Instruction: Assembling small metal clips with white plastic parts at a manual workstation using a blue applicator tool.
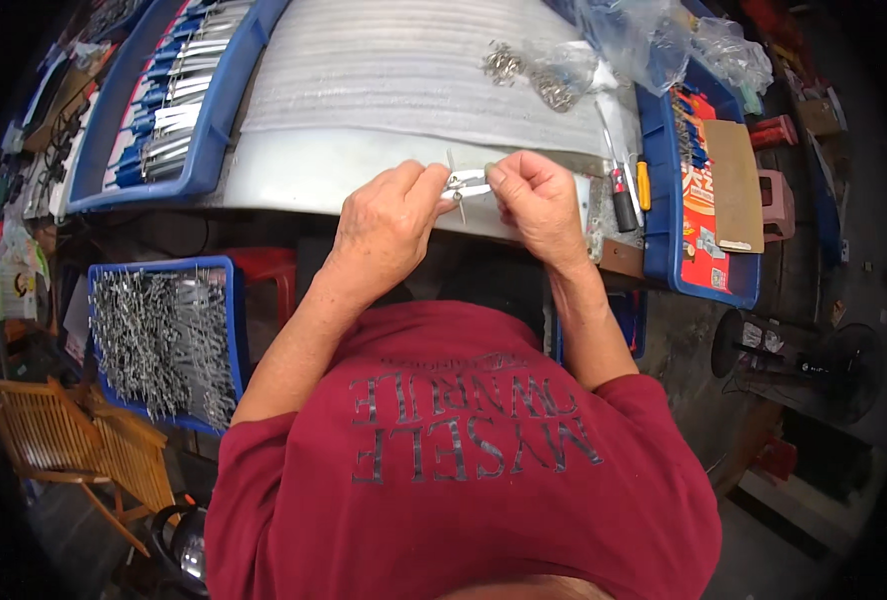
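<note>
Small metal piece [472,184]: held above the near edge of the desk [299,172], upper centre of frame. Its left end is pinched in the fingers of the left hand [388,222]; its right end is gripped between thumb and forefinger of the right hand [542,205]. Fine joints are partly hidden by the fingers. For good work, the left end would best be kept steady, the parts lined up by the right fingertips, and force applied lightly.

Loose metal bits [505,64] are heaped on the foam sheet [364,60], top centre. A yellow-handled tool [644,187] is seen right of the hands.

Writing: large dark lettering is printed on the red shirt [464,540], lower centre, upside down in frame; white print and a square code are carried by a red sheet [699,190] in the blue tray [668,215], right.
</note>
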Demonstrator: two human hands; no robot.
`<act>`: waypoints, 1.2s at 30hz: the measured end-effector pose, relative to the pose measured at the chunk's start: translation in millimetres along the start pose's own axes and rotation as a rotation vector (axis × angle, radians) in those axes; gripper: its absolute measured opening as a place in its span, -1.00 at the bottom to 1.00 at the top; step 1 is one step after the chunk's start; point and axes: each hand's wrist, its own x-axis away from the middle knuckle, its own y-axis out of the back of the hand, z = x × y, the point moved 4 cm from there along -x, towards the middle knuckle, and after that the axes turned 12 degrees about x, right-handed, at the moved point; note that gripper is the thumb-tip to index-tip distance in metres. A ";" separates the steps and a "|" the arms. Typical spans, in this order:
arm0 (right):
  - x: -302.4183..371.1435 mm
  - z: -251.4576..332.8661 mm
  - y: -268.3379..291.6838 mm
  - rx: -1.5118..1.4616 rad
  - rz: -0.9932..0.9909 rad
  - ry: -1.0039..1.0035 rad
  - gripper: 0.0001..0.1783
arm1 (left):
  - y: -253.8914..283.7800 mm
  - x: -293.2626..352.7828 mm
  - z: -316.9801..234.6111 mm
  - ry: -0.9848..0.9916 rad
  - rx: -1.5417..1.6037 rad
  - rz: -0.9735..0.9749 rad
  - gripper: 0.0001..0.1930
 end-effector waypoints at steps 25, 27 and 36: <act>-85.8 64.0 161.3 0.984 -0.561 0.265 -0.76 | -25.7 -17.3 39.6 -0.045 -0.033 0.017 -0.73; -114.4 61.7 195.9 1.085 -0.572 0.168 -0.71 | -31.1 -18.0 41.3 -0.032 -0.051 0.043 -0.74; -229.7 -30.9 216.5 1.343 0.038 0.462 -0.71 | -33.1 -19.1 43.0 -0.017 -0.062 0.054 -0.76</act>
